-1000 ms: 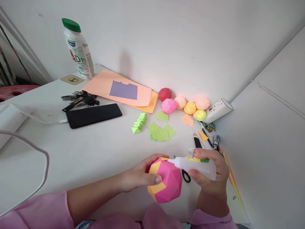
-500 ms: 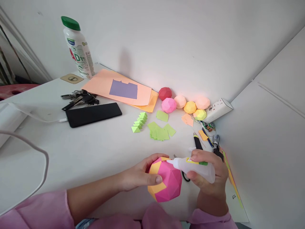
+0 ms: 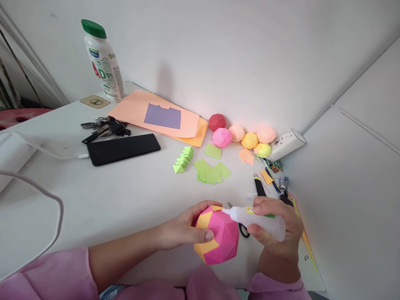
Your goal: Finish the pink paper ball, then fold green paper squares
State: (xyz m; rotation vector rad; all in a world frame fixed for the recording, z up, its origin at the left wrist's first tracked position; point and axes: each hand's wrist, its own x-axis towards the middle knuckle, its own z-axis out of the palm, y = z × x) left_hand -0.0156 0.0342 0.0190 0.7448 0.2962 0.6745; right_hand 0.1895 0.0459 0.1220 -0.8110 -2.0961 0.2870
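Note:
My left hand [image 3: 181, 228] is wrapped round a pink and orange paper ball [image 3: 220, 238], held just above the near edge of the white table [image 3: 125, 191]. My right hand [image 3: 278, 233] grips a clear glue bottle [image 3: 259, 218]. The bottle's nozzle points left and touches the top of the ball. Black scissors [image 3: 243, 229] lie partly hidden under the bottle and my right hand.
Green paper squares [image 3: 211, 173] and folded green pieces [image 3: 183, 159] lie mid-table. Several paper balls [image 3: 243, 135] line the wall. A black phone [image 3: 123, 149], keys [image 3: 104, 127], orange sheets [image 3: 162, 118], a white bottle [image 3: 103, 62] and pens [image 3: 268, 181] are farther off.
The glue bottle has tilted and shifted slightly in my right hand while its nozzle stays at the ball's top. My left hand and the ball have barely moved.

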